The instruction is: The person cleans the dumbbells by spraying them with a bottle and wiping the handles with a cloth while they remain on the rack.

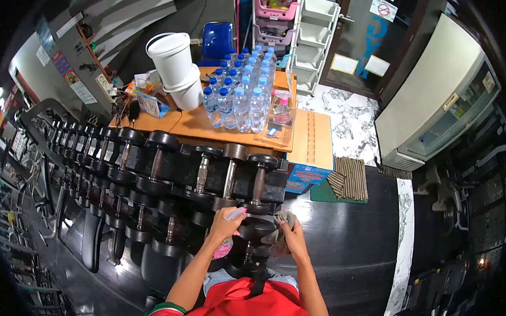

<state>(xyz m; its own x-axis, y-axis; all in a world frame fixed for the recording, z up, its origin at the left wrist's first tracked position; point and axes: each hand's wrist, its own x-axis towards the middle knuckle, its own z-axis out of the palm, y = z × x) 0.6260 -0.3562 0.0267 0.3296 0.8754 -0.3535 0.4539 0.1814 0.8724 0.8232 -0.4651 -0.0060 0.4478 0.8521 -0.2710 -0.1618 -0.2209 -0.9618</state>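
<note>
My left hand [223,225] is closed around a spray bottle [223,249] with a pink lower part and a pale, pink-tipped spray head. In my right hand [294,239] is a crumpled greyish cloth [284,217], gripped by the fingers. Both hands are low in front of my body, at the near right end of a dumbbell rack [271,187]. Just beyond them a dumbbell [258,183] with a metal handle and black heads lies on the upper tier. A lower-tier dumbbell [249,251] shows partly between my forearms.
Rows of dumbbells [126,152] run off to the left. Behind the rack, a wooden table [189,127] bears several water bottles [241,109] and stacked white buckets [175,64]. A cardboard box [310,138], striped mat [351,179] and glass-door fridge [436,98] are to the right.
</note>
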